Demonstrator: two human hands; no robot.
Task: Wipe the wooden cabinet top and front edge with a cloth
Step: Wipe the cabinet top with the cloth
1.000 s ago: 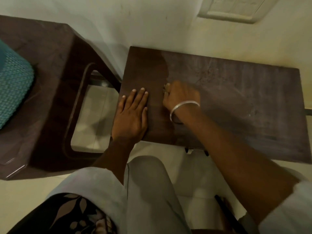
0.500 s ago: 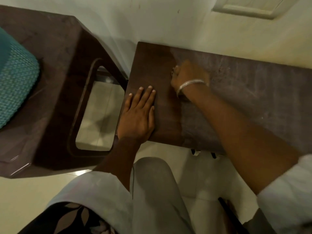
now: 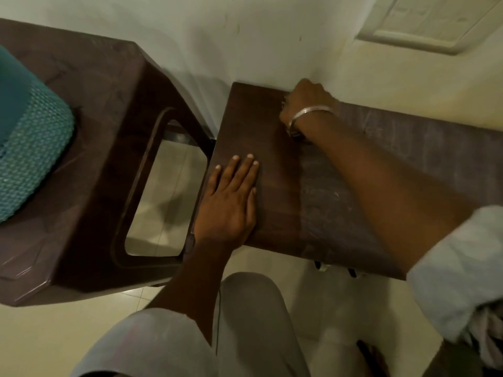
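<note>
A teal woven basket (image 3: 27, 159) is seen on a dark brown plastic stool (image 3: 103, 110). The left hand (image 3: 228, 202) is laid flat and open on the dark wooden cabinet top (image 3: 340, 200). The right hand (image 3: 307, 102) is curled at the back edge by the wall; the cloth cannot be seen.

Lighting: dim, warm yellow-green cast, indoor. Shadows: soft-edged; a dark patch on the cabinet top (image 3: 340, 186) under the right hand (image 3: 307, 104) and forearm; faint shadow on the wall (image 3: 217, 50) left of that hand. Glare: dull sheen on the brown plastic chair (image 3: 89, 110) left of the left hand (image 3: 228, 202). Focus: soft throughout; sleeves at the frame's lower corners smeared. Distortion: wide-angle bowing toward the edges.
</note>
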